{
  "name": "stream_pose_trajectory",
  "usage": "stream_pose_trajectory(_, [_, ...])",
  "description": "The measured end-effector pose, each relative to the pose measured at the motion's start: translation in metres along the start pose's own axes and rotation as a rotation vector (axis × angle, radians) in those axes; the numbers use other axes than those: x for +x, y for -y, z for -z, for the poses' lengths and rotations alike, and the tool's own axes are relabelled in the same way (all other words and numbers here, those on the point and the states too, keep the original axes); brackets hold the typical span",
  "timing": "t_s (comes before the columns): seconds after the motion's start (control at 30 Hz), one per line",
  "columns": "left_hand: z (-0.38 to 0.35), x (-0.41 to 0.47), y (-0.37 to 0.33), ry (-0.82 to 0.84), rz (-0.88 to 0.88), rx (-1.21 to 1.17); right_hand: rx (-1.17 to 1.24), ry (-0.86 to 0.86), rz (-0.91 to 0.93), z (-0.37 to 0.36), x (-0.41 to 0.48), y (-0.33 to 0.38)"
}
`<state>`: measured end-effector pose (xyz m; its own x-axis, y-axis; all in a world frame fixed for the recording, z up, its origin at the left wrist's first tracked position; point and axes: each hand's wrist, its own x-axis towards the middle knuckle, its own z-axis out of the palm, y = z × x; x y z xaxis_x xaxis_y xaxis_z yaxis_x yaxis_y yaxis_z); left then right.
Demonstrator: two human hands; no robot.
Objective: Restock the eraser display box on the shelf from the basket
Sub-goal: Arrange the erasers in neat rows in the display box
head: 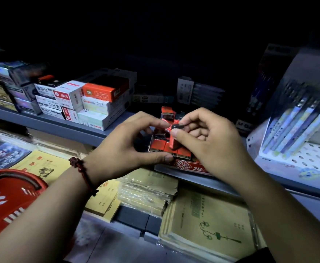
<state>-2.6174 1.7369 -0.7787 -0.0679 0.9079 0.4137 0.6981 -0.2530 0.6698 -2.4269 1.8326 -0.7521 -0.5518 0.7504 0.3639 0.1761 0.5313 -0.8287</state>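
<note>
Shelf: We see one grey shelf (pixel 91 130). It runs from far left to near right, and the task's box sits on its near edge in the middle.
Basket: One red basket (pixel 7 202) is low down at the near left. We cannot see inside it, so we cannot tell how many are left to move.
Display box: One red display box (pixel 189 166) marked 2B. We think it is partly filled and the job is in the middle, not done.
Left hand: Our left hand (pixel 121 149) curves in a wide C by the box's left side, with the thumb at the near edge. We cannot tell if it holds anything.
Right hand: Our right hand (pixel 208 141) pinches one eraser just over the box.
Erasers in box: We count three erasers (pixel 173 153) in the near row and at least two behind. Our hands hide the rest.
Eraser in hand: One held eraser (pixel 175 143), red with a black end, is not yet set in.
</note>
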Motion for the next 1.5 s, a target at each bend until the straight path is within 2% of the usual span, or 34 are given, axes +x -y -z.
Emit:
stream_pose_trajectory(0.1, [-0.001, -0.002, 0.001, 0.045, -0.021, 0.049, -0.035, -0.029, -0.01, -0.006, 0.001, 0.0])
stream_pose_trajectory(0.27, [-0.006, -0.004, 0.001, 0.017, 0.029, 0.053, -0.101, -0.087, -0.017, -0.009, 0.003, -0.003])
stream_pose_trajectory(0.43, [-0.009, -0.004, 0.001, 0.028, 0.047, 0.073, -0.283, 0.077, 0.036, -0.002, 0.0, -0.009])
stream_pose_trajectory(0.6, [-0.009, -0.003, 0.003, 0.031, 0.047, 0.048, -0.221, 0.018, 0.1, 0.023, -0.005, -0.008])
stream_pose_trajectory(0.7, [-0.009, -0.003, 0.0, 0.026, 0.042, 0.061, -0.245, 0.02, 0.059, 0.044, -0.005, -0.012])
stream_pose_trajectory(0.93, [-0.022, 0.003, -0.027, -0.043, -0.045, 0.191, -0.373, 0.089, 0.017, 0.063, -0.012, -0.017])
stream_pose_trajectory(1.17, [-0.034, 0.008, -0.03, 0.074, -0.093, 0.401, -0.622, 0.279, -0.012, 0.06, -0.02, -0.012])
stream_pose_trajectory(1.5, [-0.039, 0.006, -0.028, 0.114, -0.101, 0.474, -0.487, 0.364, 0.01, 0.064, -0.016, -0.013])
